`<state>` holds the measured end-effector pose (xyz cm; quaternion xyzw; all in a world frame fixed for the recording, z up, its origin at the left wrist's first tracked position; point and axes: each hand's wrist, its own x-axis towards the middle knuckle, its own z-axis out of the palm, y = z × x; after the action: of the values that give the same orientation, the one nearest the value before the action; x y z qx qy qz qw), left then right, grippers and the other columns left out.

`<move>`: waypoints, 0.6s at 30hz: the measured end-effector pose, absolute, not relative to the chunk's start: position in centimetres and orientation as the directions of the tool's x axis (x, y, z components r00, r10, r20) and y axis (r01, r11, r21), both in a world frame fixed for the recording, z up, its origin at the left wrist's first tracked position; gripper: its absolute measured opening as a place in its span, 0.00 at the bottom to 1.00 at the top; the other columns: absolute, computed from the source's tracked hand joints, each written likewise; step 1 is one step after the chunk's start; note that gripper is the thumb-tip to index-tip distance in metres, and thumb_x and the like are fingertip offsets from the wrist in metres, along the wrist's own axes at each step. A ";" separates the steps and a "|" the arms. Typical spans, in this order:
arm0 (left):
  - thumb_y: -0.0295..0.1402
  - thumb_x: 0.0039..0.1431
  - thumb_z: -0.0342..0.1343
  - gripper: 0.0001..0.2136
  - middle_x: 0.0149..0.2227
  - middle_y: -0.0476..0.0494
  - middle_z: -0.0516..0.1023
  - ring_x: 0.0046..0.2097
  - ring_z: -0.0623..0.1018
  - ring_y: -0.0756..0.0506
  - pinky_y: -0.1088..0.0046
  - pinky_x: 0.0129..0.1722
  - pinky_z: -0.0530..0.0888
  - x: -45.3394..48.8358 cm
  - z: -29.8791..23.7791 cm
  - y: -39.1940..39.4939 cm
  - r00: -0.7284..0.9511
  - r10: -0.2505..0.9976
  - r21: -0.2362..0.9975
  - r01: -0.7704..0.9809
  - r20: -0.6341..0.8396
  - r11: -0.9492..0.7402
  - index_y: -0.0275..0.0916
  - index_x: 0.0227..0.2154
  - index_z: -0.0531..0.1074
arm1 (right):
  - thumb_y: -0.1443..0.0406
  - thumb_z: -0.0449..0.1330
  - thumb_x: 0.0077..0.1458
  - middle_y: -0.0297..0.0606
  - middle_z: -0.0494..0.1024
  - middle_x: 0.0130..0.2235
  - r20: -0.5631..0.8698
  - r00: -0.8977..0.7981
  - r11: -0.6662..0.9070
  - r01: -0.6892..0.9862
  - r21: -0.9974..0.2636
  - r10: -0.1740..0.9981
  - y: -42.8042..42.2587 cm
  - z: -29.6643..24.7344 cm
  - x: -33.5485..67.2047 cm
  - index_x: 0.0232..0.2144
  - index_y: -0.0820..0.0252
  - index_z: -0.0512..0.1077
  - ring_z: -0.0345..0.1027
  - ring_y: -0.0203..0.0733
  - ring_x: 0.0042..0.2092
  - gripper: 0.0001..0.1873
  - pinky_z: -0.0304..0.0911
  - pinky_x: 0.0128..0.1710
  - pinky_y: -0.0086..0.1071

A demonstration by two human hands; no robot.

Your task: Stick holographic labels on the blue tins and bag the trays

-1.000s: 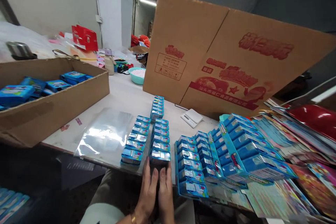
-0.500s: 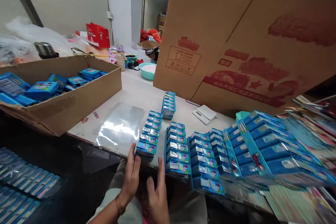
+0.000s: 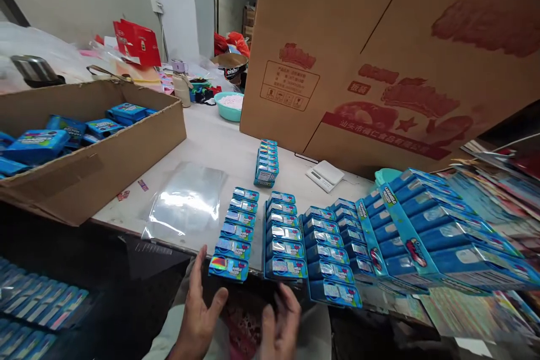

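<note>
Hovering spread, left hand (image 3: 198,315) and right hand (image 3: 280,323) lie just below blue boxes (image 3: 236,233).

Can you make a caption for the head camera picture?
Open left hand and open right hand near rows of blue boxes at the table edge.

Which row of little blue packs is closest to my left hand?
The leftmost row, beside the clear plastic bag; its front pack sits by your left hand.
</note>
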<state>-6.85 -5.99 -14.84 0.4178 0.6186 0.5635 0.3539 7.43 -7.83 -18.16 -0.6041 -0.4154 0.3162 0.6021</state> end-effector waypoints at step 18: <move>0.37 0.49 0.69 0.58 0.70 0.29 0.51 0.69 0.59 0.31 0.50 0.64 0.63 -5.9 -18.0 -6.1 -0.356 0.915 0.958 0.273 0.188 -0.091 0.46 0.70 0.28 | 0.49 0.69 0.50 0.42 0.64 0.66 0.152 0.461 -0.014 0.336 -0.942 0.874 -6.2 -17.6 9.1 0.71 0.41 0.36 0.60 0.61 0.64 0.59 0.68 0.53 0.57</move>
<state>-5.95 -6.08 -18.03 0.4880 0.6089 0.5542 0.2898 9.10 -6.21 -17.64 -0.6662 -0.4542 0.2512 0.5355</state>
